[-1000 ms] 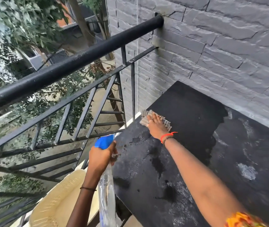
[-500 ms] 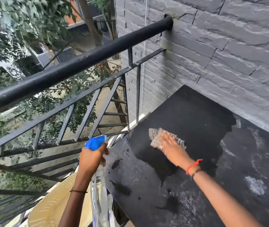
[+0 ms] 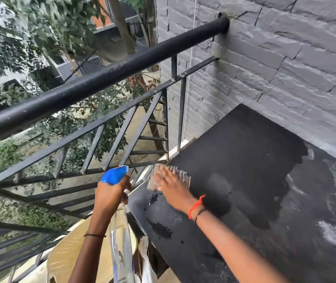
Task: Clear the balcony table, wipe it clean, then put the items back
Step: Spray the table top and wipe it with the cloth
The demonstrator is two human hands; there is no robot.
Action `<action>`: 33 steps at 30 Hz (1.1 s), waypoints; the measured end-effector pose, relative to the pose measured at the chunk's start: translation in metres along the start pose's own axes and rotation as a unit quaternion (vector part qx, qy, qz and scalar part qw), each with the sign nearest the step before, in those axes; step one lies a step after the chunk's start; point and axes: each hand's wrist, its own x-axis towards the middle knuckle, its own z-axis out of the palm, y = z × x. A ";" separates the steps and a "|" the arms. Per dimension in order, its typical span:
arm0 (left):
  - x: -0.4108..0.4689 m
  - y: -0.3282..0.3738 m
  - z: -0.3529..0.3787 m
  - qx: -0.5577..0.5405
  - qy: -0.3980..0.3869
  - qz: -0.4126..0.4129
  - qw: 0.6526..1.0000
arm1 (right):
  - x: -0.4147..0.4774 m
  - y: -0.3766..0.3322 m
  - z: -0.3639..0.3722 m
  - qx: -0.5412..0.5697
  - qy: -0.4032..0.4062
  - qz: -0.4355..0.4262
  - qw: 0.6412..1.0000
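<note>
Wiping stage: a cloth (image 3: 183, 175) lies on the black tabletop (image 3: 244, 156) at the edge nearest the railing (image 3: 101, 84), pressed flat by the straight-fingered right hand (image 3: 172, 187). The left hand (image 3: 111, 194) grips a spray bottle (image 3: 115, 175) beside that edge. Dusty grey patches (image 3: 329, 234) at right likely need the next strokes.

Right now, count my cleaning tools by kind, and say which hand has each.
bottle: 1, gripped by left hand
cloth: 1, pressed on table under right hand
Total: 2
</note>
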 end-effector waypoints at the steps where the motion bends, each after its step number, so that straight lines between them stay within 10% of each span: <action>1: 0.000 0.000 -0.001 -0.001 0.001 0.002 1.000 | -0.018 -0.015 0.008 -0.006 0.004 -0.020 1.000; 8: -0.005 -0.002 -0.010 -0.015 0.000 0.008 1.000 | -0.113 0.003 0.019 0.017 0.017 0.005 1.000; 15: -0.014 -0.021 -0.025 0.014 -0.012 -0.004 1.000 | -0.024 0.001 0.001 0.031 0.029 0.104 0.994; 27: -0.022 -0.022 -0.047 0.022 -0.019 0.005 1.000 | -0.085 -0.102 0.042 0.017 -0.002 -0.056 0.998; 33: -0.026 -0.020 -0.052 0.036 -0.030 0.030 0.998 | -0.111 -0.040 0.027 0.014 0.028 0.053 0.998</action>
